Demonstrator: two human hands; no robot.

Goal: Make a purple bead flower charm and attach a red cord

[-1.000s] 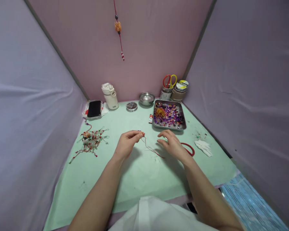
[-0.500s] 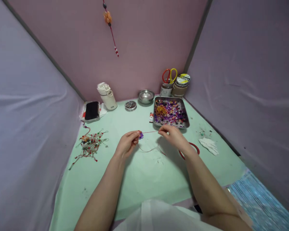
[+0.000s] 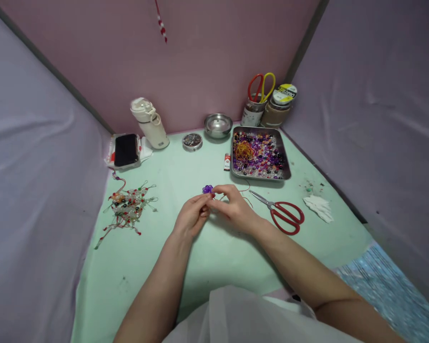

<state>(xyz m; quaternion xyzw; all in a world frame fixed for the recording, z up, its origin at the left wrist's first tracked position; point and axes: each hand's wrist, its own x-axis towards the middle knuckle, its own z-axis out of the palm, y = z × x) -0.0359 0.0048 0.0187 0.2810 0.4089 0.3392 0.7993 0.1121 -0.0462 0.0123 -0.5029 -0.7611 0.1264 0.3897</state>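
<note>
A small purple beaded piece [image 3: 208, 189] shows just above the fingertips of my left hand [image 3: 193, 215], which are closed on its lower edge beside a red bead. My right hand [image 3: 232, 207] meets the left one there, thumb and forefinger pinched at the red bead. Thin red cord [image 3: 248, 200] comes out behind my right hand and lies on the green table. To the right rest scissors with red handles [image 3: 288, 217], blades pointing up and left.
A tray of mixed beads [image 3: 260, 180], small bottle [image 3: 227, 162], metal bowl [image 3: 218, 126] and round tin [image 3: 192, 141] stand behind. Beaded strings [image 3: 128, 207], a phone [image 3: 126, 150] and a white flask [image 3: 152, 126] are left; crumpled tissue [image 3: 319, 208] lies right.
My right hand has come left from the stretched cord to my left hand's fingertips. The scissors are now uncovered, more of the purple piece shows, and the view has shifted.
</note>
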